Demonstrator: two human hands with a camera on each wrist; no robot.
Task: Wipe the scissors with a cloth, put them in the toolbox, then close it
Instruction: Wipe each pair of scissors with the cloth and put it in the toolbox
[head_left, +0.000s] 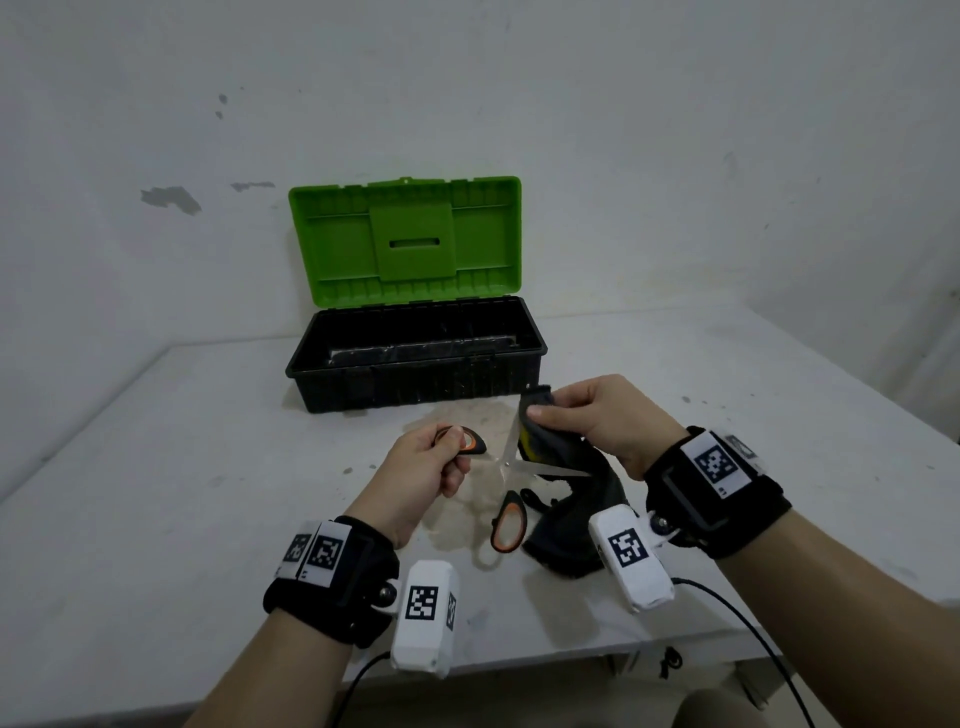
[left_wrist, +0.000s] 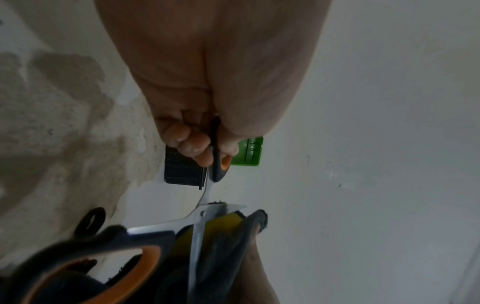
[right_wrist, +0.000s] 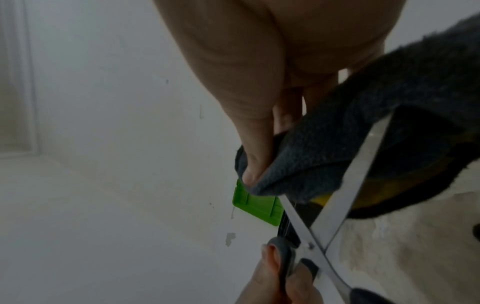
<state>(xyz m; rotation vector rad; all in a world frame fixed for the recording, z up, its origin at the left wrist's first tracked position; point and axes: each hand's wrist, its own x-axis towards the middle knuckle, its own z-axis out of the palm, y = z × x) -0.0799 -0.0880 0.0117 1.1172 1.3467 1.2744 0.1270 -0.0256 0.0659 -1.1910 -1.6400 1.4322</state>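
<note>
Head view: square black-and-white code tags (head_left: 717, 464) on wristbands, no legible words.

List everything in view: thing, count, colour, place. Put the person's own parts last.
scissors: one pair, silver blades spread open, orange and dark grey handles; held above the table in front of the toolbox.
cloth: one, dark grey with a yellow patch; pinched over one blade, the rest hanging down to the table.
toolbox: one, black base, green lid standing open; at the back of the table by the wall.
table: one, white, stained under the hands.
wrist cameras: two, white, with black straps and cables.
left hand: grips one scissor handle.
right hand: pinches the cloth onto a blade.
</note>
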